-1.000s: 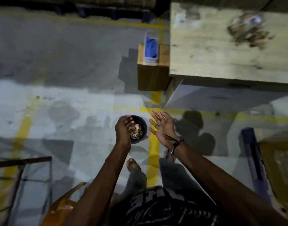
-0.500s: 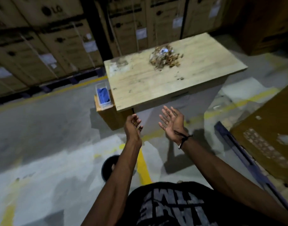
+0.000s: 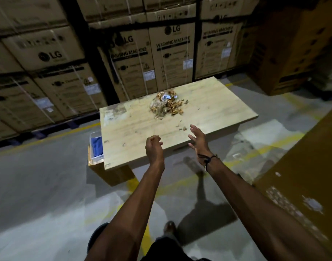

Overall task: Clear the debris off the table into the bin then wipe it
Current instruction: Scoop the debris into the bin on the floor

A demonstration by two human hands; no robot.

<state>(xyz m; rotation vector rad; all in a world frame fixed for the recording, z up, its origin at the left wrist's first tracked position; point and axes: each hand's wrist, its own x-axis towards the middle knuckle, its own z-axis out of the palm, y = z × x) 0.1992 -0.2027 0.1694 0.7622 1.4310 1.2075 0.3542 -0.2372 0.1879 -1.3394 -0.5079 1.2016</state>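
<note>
While our left hand (image 3: 154,147) hangs loosely curled and empty and our right hand (image 3: 198,140) spreads its fingers wide, both hover at the surface's (image 3: 133,127) near edge. Its long axis runs left-near to right-far. Left, a clear container (image 3: 96,147) holds blue cloth. Farther, debris (image 3: 167,105) lies heaped mid-surface.

Dim, motion-blurred wide-angle frame with bowed edges, hard floor shadows.
</note>
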